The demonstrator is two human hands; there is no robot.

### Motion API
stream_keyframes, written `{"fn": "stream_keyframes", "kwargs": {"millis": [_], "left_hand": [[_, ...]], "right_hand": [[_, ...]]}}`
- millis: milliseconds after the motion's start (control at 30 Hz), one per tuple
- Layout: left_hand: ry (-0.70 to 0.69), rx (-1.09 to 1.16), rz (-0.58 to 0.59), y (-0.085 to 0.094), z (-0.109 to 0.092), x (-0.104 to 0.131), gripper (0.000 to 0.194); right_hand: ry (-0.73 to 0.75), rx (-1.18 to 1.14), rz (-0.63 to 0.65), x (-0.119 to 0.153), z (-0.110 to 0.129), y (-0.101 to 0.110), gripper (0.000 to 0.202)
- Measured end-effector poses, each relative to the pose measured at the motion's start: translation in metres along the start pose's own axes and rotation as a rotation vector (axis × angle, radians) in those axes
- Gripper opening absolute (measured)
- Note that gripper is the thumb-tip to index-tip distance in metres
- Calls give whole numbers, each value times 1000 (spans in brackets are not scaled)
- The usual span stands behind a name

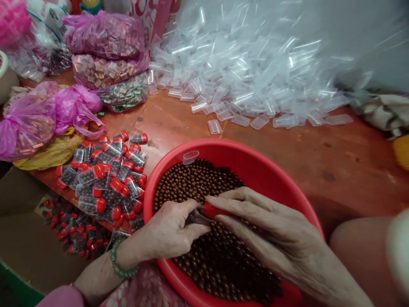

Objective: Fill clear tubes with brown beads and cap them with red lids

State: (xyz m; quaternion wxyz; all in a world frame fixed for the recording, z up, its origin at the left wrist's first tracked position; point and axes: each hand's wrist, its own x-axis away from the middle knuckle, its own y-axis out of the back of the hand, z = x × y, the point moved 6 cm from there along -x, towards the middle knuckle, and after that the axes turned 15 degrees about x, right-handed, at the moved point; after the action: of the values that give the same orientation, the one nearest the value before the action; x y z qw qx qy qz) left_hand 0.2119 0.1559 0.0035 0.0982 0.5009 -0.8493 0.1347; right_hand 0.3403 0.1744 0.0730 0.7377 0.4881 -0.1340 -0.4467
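A large red basin [271,170] holds many small shiny brown balls [188,181]. Over it, my left hand [172,228], with a green bead bracelet [119,264] on the wrist, pinches a small clear container [198,216]. The fingers of my right hand [271,230] are pressed around a red cap [214,210] at the container's right end. How much is inside the container is hard to make out. An oval clear piece [191,157] lies against the basin's far inner wall.
Filled clear containers with red caps [108,179] are heaped left of the basin; more lie in a cardboard box [19,213] below. Clear empty containers [255,76] are piled at the back. Pink bags [105,38] stand at the back left on the reddish table [179,119].
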Motion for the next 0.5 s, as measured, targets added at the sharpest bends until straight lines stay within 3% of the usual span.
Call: {"fn": "stream_keyframes", "kwargs": {"millis": [200,400,500], "left_hand": [[7,16,16,0,-2,0,14],[-16,16,10,0,-5,0,14],[6,11,2,0,-3,-1,15]], "right_hand": [[-12,93,8,8,-7,15,30],[12,-14,23,-3,8,-1,33],[1,26,46,1,2,0,31]]}}
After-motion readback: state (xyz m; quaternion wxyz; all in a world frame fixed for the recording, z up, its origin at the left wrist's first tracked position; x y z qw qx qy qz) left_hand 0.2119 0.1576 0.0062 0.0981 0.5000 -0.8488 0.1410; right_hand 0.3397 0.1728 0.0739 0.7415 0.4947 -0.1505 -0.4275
